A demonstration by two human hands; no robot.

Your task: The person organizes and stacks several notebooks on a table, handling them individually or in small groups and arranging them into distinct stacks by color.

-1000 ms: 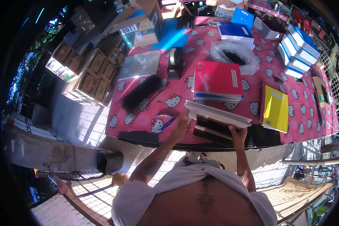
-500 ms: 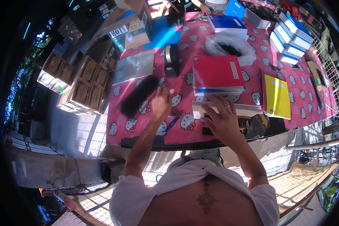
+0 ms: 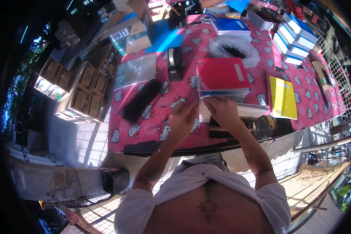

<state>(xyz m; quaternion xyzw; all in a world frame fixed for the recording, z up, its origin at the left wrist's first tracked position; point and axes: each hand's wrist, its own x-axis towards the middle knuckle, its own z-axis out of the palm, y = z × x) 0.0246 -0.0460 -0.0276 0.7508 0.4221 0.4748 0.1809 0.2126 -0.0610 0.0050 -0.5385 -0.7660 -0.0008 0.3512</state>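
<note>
My left hand is closed, fingertips pinched together just left of the notebooks; whatever they hold is too small to make out. Close beside it, my right hand has its fingers bent and its thumb toward the left hand, over the near edge of a white-paged notebook. Behind the hands lies a stack of red-covered notebooks. To the left rests a bundle of thin black strands. A black box with gold print lies partly beneath the white-paged notebook.
Farther back are a tape dispenser, clear plastic sheets, a plastic bag and blue notebooks. A yellow notebook lies right, before tall notebook stacks. Cartons stand left. Another person is across the table.
My left hand has moved right and nearer, its fingers closing. My right hand has shifted left, fingers drawn in from spread. The other person's torso now shows at the far side.
</note>
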